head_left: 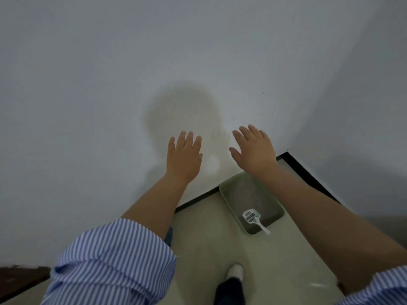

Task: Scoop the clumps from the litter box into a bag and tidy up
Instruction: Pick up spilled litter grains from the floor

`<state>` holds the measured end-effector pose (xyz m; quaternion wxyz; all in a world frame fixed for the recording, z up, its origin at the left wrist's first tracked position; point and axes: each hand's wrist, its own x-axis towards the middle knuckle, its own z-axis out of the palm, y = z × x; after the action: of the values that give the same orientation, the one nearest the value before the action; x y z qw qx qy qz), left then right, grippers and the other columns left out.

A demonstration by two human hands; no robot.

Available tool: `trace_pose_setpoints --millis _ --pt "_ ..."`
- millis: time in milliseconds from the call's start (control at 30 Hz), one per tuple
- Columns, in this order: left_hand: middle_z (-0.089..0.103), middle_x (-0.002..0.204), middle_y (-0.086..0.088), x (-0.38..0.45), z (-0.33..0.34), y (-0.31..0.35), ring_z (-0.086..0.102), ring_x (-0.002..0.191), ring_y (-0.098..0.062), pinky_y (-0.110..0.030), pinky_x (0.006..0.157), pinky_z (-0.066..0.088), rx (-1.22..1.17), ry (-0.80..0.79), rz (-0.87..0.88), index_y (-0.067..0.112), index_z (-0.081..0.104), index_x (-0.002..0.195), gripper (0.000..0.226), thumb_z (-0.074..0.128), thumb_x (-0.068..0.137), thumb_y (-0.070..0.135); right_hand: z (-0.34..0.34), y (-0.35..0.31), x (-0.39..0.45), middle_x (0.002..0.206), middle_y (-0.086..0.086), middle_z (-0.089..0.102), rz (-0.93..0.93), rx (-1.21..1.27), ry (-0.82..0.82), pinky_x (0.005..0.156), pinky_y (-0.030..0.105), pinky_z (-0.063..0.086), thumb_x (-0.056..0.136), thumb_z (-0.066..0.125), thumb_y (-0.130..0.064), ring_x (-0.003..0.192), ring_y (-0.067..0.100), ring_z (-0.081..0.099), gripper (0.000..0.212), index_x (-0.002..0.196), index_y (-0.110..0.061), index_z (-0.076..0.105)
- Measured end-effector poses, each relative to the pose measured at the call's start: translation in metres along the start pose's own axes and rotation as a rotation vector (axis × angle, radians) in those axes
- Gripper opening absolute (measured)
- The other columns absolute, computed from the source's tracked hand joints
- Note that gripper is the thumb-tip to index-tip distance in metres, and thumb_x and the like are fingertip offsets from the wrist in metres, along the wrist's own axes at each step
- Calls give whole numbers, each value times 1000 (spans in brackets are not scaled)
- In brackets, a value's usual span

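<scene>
Litter box (229,195) work waits below your hands: your left hand (184,156) and right hand (253,148) are both spread flat, fingers open, holding nothing, arms stretched toward the wall (110,84). Below your right wrist the green box sits in the floor corner, long axis running away from you. Its white scoop (253,217) lies inside, handle over the near rim.

Litter box (226,192) jammed into corner, walls (110,84) blocking far and right sides. Near side open over bare floor (209,238). Scoop (253,217) lying across front rim.
</scene>
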<state>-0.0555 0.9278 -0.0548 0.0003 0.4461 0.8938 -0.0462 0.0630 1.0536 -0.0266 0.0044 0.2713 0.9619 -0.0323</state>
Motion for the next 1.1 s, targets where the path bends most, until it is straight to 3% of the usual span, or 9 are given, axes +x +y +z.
trace_pose_setpoints --millis 233,433,667,1000,1100 --pt "2 158 -8 99 46 76 -2 146 -25 -44 117 4 -35 -173 -25 14 3 150 55 22 102 34 56 100 75 156 5 18 19 3 -174 119 41 8 99 29 -36 146 25 9 53 146 -15 21" --pt "3 158 -10 123 102 126 -1 146 -26 -45 117 2 -104 -286 -159 13 6 150 54 23 102 33 132 155 112 156 6 18 -93 -1 -302 119 42 9 99 30 -36 146 25 10 53 146 -14 21" --pt "7 157 -8 78 225 190 2 146 -24 -43 116 6 -203 -485 -418 13 13 149 54 26 101 34 261 198 89 155 5 19 -292 -4 -578 117 39 13 98 32 -33 145 23 12 53 146 -14 21" --pt "0 158 -6 -27 449 254 -4 146 -22 -41 118 3 -338 -706 -578 15 5 150 54 21 102 34 481 223 7 152 8 27 -353 -56 -714 116 37 19 97 38 -32 143 23 20 53 144 -11 27" --pt "-2 158 -6 -53 506 261 -5 146 -22 -40 118 2 -357 -766 -579 15 3 150 54 20 102 34 539 215 -15 155 8 21 -376 -41 -769 117 35 15 98 35 -32 145 22 15 54 146 -11 23"
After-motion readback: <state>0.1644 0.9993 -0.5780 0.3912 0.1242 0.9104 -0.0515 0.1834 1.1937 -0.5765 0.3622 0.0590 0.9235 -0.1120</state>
